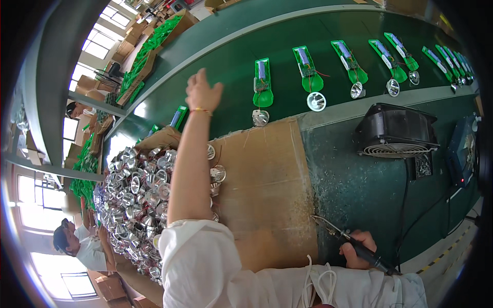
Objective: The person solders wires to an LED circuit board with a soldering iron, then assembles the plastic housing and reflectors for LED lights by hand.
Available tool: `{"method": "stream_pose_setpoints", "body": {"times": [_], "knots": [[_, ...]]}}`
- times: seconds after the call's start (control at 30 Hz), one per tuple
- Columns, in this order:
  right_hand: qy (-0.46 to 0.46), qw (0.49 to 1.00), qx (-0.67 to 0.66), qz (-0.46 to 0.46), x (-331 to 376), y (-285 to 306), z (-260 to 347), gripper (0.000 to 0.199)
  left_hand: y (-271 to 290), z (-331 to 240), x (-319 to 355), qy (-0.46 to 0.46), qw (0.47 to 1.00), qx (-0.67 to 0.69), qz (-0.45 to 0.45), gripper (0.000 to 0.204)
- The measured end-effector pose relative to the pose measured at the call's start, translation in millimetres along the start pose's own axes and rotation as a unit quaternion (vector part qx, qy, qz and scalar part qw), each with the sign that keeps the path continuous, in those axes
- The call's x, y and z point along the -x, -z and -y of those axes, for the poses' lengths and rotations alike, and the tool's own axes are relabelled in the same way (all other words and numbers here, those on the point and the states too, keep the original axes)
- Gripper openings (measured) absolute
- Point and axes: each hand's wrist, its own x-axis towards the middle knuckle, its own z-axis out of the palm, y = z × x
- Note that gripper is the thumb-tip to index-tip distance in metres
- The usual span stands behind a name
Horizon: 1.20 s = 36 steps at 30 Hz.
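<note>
My left hand is stretched far out over the green conveyor belt, fingers apart and holding nothing. Nearest to it on the right lies a green flashlight housing with a battery and circuit board; a silver reflector sits at its lower end. Down at the right, my right hand is closed round the black handle of a soldering iron. The iron's metal tip points up and left, over the edge of a brown cardboard sheet. My left forearm covers part of a heap of silver reflectors.
More green housings with reflectors line the belt to the right. A black fan and a blue box-shaped device with a red light stand on the right of the bench. At left, a person sits beyond the heap, near a grey metal frame.
</note>
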Motion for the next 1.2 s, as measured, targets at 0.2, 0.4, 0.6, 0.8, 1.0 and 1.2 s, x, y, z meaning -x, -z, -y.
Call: {"method": "stream_pose_setpoints", "body": {"times": [0.2,0.4,0.6,0.8,1.0,1.2], "knots": [[0.011,1.000,0.015,0.009,-1,-2,1,0.023,-12,93,-7,0.026,0.913,-0.233,0.333,0.065],[0.005,1.000,-0.018,-0.022,6,1,1,0.018,77,-19,39,-0.083,0.982,-0.070,0.155,0.071],[-0.021,0.999,-0.047,-0.005,-5,-5,16,0.018,94,-65,225,-0.116,0.972,0.003,0.205,0.076],[-0.015,0.999,-0.005,0.030,-5,-4,15,0.019,116,-54,296,-0.046,0.985,0.152,0.074,0.082],[-0.037,0.999,-0.025,0.005,-1,-9,22,0.015,95,16,210,-0.061,0.974,-0.213,-0.044,0.023],[-0.015,1.000,-0.003,-0.023,-3,-11,20,0.016,87,36,203,-0.057,0.984,-0.168,0.031,0.011]]}}
